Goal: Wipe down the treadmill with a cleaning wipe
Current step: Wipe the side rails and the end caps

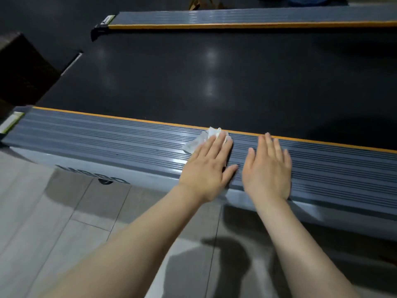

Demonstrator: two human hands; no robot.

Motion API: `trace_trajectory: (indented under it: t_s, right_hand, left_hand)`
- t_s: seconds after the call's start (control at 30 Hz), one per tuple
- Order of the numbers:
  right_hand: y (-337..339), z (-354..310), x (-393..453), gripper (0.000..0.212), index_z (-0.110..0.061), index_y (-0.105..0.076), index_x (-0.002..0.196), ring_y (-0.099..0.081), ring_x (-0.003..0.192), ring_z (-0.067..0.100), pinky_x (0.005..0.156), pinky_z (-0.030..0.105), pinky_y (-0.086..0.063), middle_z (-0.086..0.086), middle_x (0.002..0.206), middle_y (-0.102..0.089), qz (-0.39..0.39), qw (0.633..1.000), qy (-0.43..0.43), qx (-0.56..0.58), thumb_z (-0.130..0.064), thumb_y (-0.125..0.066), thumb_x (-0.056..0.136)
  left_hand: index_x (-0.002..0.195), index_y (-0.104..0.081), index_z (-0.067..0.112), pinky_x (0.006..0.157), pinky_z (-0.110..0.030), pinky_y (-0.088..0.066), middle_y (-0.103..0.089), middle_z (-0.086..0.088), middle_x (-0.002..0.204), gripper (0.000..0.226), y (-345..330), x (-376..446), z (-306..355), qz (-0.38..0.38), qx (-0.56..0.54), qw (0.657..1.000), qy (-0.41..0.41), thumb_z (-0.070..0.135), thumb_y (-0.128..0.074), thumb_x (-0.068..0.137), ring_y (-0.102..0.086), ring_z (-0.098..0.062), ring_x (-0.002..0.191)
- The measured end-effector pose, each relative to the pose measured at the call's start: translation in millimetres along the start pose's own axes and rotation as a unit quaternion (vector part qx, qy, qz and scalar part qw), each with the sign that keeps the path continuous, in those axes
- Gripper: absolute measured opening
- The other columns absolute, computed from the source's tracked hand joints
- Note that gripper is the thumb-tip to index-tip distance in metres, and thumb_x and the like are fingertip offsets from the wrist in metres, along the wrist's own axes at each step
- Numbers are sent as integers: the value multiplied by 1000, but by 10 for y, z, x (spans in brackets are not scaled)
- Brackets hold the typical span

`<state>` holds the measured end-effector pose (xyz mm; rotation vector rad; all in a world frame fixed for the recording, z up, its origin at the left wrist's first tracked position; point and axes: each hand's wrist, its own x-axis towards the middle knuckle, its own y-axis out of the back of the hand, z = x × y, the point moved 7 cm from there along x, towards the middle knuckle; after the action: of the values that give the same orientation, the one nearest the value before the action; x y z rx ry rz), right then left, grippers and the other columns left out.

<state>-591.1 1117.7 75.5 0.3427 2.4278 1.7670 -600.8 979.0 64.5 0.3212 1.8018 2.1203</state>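
Wipe (pixel 206 139) lies flat under left hand (pixel 207 168)

Both hands flat, fingers extended — left hand (pixel 207 166), right hand (pixel 268 166).

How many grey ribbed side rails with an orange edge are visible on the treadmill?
2. The near grey ribbed side rail lies under both hands; the far grey ribbed side rail lies beyond the black belt.

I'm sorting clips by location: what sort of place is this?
Probably a gym or home workout room. The left hand presses a white cleaning wipe on the grey ribbed side rail of a treadmill, beside its wide black running belt; grey floor tiles lie below.
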Motion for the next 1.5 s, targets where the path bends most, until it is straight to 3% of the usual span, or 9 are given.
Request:
trace_trajectory:
  t_s: [0.17,0.3,0.47,0.7,0.93,1.13,1.23,1.4,1.5]
  right_hand:
    - [-83,-222,16,63,-8,-7,156,-1,151,23,122,43,-1,7,164,-1,-49,996,-38,-62,-39,-19,103]
    - [-403,-1121,83,59,-9,-8,156,0,151,24,123,39,2,7,164,-2,-78,995,63,-16,-35,-21,104]
    - [-588,-1623,270,54,-9,-16,155,-4,151,25,123,41,1,7,163,-13,-78,995,38,-39,-27,-22,104]
    - [-963,-2799,-56,77,-1,4,154,8,150,31,122,46,3,18,162,8,-111,989,63,-80,-54,-13,100]
    - [-1239,-3439,-33,77,-2,-1,155,5,151,27,123,40,1,15,163,3,-84,987,97,-93,-54,-13,99]
    - [-1226,-3493,-46,76,-4,-5,155,1,151,25,123,38,0,12,164,-2,-57,989,95,-101,-54,-13,99]
    - [-1229,-3482,-56,75,-4,-8,155,-2,151,26,123,37,-1,13,163,-5,-49,990,91,-95,-53,-16,99]
    - [-1223,-3445,-59,75,-4,-11,155,-4,151,26,123,38,-3,12,163,-9,-43,990,98,-93,-53,-20,99]
    - [-1225,-3458,-74,74,-3,-15,154,-7,151,27,123,38,-5,13,162,-13,-36,990,103,-88,-52,-25,99]
  left_hand:
    - [157,-18,10,124,-37,-9,-13,-11,165,82,174,-288,-1273,27,8,998,50,61,-13,93,-10,-24,153]
    - [157,-12,7,121,-27,3,-6,-12,165,89,429,-672,-2121,25,-17,989,148,65,-7,90,-2,-21,153]
    - [158,-13,11,124,-35,-6,-9,-6,166,76,243,-579,-1522,-15,7,996,-87,58,-14,99,-5,-19,153]
    - [158,-12,7,120,-26,3,-11,-14,165,84,832,-890,-4227,43,9,988,151,60,-12,92,-4,-21,153]
    - [159,-9,16,124,-32,-3,-3,-2,166,74,593,-976,-3480,22,-20,998,-51,56,-9,97,0,-14,153]
    - [158,-13,11,124,-35,-7,-12,-10,166,86,1007,-1167,-5480,62,-10,985,160,67,-9,93,-6,-18,153]
    - [156,-20,5,123,-33,-8,-18,-15,163,75,1006,-1155,-5484,74,-66,971,216,53,-18,99,-11,-22,152]
    - [159,-10,14,124,-30,-3,-4,-3,166,73,704,-1231,-4159,54,-17,998,4,56,-13,100,-2,-15,153]
    - [159,-7,18,125,-35,-8,-3,-2,166,77,760,-1386,-4841,54,0,996,74,63,-10,97,-2,-14,153]
